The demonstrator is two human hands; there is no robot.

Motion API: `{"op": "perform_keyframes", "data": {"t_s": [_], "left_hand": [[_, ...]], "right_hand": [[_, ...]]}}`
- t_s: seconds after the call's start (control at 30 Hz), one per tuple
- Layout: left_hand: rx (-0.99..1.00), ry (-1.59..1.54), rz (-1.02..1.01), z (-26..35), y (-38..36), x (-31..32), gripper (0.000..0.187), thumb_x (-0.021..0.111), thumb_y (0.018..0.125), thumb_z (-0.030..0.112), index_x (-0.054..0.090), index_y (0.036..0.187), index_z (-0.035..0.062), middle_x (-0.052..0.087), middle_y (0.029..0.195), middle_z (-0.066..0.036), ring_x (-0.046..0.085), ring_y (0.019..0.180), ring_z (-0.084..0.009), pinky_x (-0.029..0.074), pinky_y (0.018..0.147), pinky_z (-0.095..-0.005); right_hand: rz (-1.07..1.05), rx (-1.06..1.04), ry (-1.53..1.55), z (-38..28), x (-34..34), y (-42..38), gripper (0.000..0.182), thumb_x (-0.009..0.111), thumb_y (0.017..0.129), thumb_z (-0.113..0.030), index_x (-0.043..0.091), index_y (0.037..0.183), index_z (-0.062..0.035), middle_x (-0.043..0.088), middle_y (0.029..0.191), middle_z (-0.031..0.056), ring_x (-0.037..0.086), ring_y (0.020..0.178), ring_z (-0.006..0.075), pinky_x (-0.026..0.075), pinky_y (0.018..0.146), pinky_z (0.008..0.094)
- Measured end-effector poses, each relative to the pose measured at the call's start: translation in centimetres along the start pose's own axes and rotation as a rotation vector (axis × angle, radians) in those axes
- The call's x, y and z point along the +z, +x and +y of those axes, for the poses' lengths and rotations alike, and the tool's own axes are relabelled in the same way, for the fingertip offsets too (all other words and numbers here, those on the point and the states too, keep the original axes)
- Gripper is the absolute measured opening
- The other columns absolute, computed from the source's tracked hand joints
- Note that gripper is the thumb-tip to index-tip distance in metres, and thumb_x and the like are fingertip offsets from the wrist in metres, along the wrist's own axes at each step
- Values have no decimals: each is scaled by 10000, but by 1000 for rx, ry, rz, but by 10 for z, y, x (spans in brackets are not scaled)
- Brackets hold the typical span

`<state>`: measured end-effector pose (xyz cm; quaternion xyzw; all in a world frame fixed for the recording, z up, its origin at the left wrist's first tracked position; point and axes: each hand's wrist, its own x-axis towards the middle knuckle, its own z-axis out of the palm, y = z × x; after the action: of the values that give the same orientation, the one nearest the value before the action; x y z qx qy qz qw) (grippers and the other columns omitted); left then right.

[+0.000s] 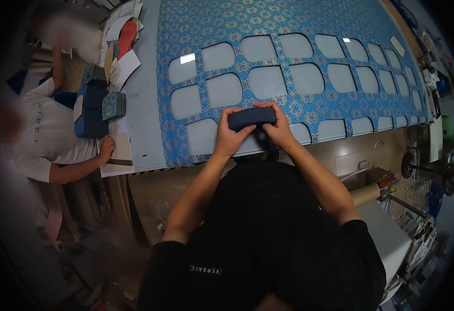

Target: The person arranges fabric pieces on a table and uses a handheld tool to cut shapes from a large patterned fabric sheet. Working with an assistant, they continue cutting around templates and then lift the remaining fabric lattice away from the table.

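Observation:
A dark blue, slightly bent block, which looks like a thick stack of cut fabric pieces, is held over the near edge of the table. My left hand is closed around its left end, thumb on the near side. Its right end is gripped by my right hand, fingers over the top. Beneath and beyond my hands lies blue patterned fabric with rows of rounded cut-outs that show the pale tabletop.
Left of the fabric, dark blue stacks and a patterned stack stand near papers and a red template. A person in a light shirt rests a hand there. A cardboard roll lies at lower right.

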<state>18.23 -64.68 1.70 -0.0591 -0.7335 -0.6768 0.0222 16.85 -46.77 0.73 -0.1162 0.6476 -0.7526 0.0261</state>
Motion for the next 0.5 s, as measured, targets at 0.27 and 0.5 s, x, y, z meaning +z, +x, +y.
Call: {"op": "perform_keyframes", "data": {"t_s": [0.27, 0.5], "left_hand": [[32, 78, 56, -3, -4, 3, 529, 846, 722, 98, 505, 1124, 48, 621, 1039, -91, 615, 978, -195, 495, 868, -325], [162, 29, 94, -6, 1, 4, 464, 811, 755, 55, 504, 1103, 48, 631, 981, -91, 626, 905, -197, 504, 835, -315]], "right_hand": [[53, -24, 22, 5, 8, -1, 472, 444, 671, 123, 499, 1118, -20, 576, 1142, 94, 556, 1101, 182, 416, 986, 290], [95, -33, -69, 23, 10, -6, 409, 536, 722, 99, 504, 1110, -29, 617, 1048, 70, 590, 994, 151, 462, 888, 276]]}}
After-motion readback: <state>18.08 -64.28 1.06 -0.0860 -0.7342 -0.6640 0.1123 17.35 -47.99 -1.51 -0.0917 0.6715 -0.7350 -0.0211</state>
